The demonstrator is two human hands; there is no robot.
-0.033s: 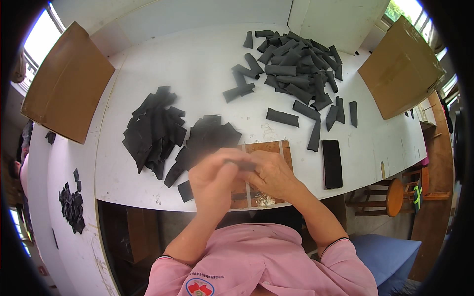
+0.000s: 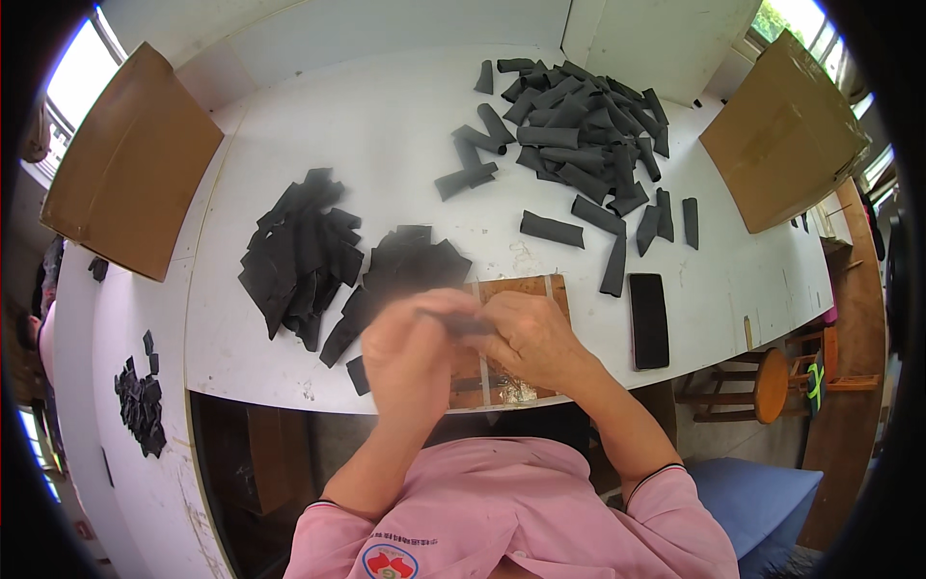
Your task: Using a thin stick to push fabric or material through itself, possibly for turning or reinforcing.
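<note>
Close together over a brown board (image 2: pixel 516 287) at the table's near edge, both my hands hold one small dark grey piece (image 2: pixel 466 324) of soft sheet material. My left hand (image 2: pixel 405 352) is curled round its left part and blurred by motion. The fingers of my right hand (image 2: pixel 531 333) pinch its other end. My fingers hide much of the piece, so its full shape cannot be made out. Just beyond my left hand lies a pile of flat dark pieces (image 2: pixel 415 259), with a larger pile of flat pieces (image 2: pixel 304 256) to its left.
Rolled dark tubes (image 2: pixel 579 135) are heaped at the back right, several lying loose nearer me. A black phone (image 2: pixel 649 320) rests right of the board. Cardboard boxes stand at left (image 2: pixel 135 164) and right (image 2: pixel 786 135). A side table at left bears small dark pieces (image 2: pixel 142 405).
My left hand has shifted slightly left, and the dark piece between my hands has moved left with it. My right hand has shifted a little left.
</note>
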